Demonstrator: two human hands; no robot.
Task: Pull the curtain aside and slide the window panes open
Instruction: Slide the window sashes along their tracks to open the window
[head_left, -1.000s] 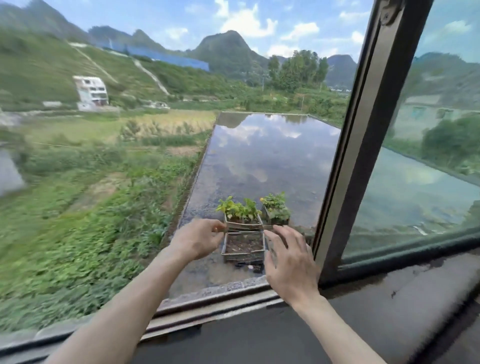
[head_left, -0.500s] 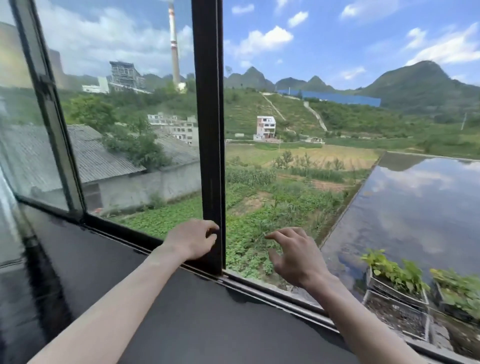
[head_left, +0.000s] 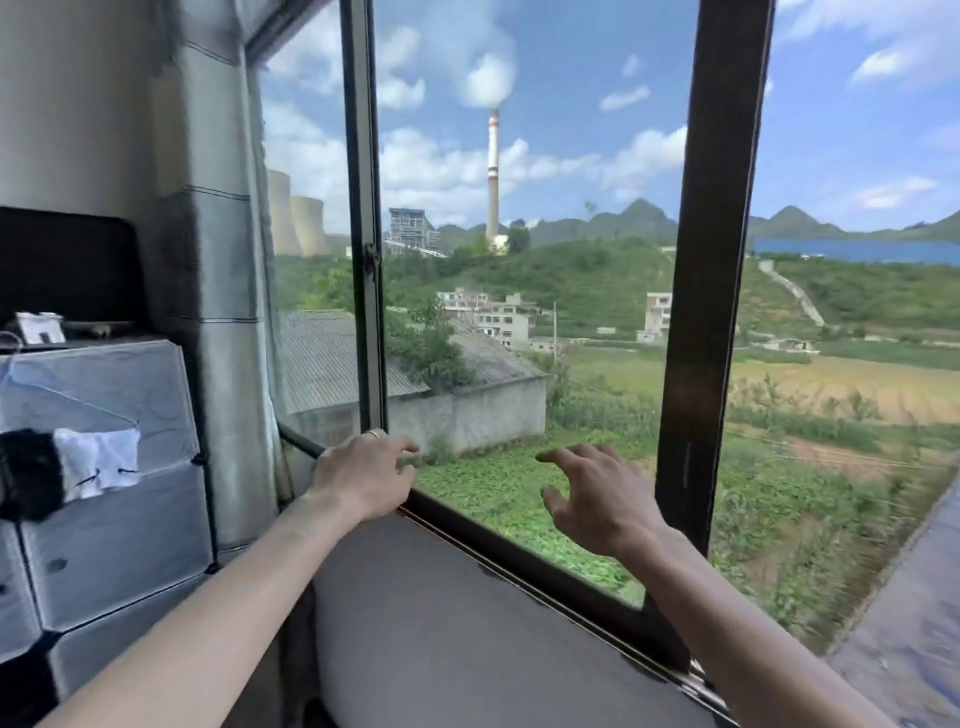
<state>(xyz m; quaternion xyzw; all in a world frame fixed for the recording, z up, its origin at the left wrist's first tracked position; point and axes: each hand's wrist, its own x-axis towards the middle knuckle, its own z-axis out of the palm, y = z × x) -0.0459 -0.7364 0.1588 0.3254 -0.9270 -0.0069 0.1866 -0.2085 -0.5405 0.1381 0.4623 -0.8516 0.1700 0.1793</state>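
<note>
The dark-framed sliding pane has its thick stile (head_left: 711, 270) standing right of centre, with glass (head_left: 524, 218) to its left. A thin grey stile (head_left: 367, 249) with a small latch stands further left. The grey curtain (head_left: 218, 270) hangs bunched against the left wall. My left hand (head_left: 366, 480) lies at the foot of the grey stile, on the bottom rail (head_left: 498, 545), fingers loosely stretched and holding nothing. My right hand (head_left: 597, 501) hovers in front of the glass, left of the dark stile, fingers spread and touching nothing.
A dark window sill (head_left: 457, 634) runs below the rail. Grey storage cubes (head_left: 104, 415) stand at the left with small items on top and a black-and-white cloth (head_left: 67, 470) hanging from them. Fields, buildings and a striped chimney lie outside.
The view has swung left from the flooded roof to the window's left end. My left hand has let go of the dark stile; both hands are now left of it.
</note>
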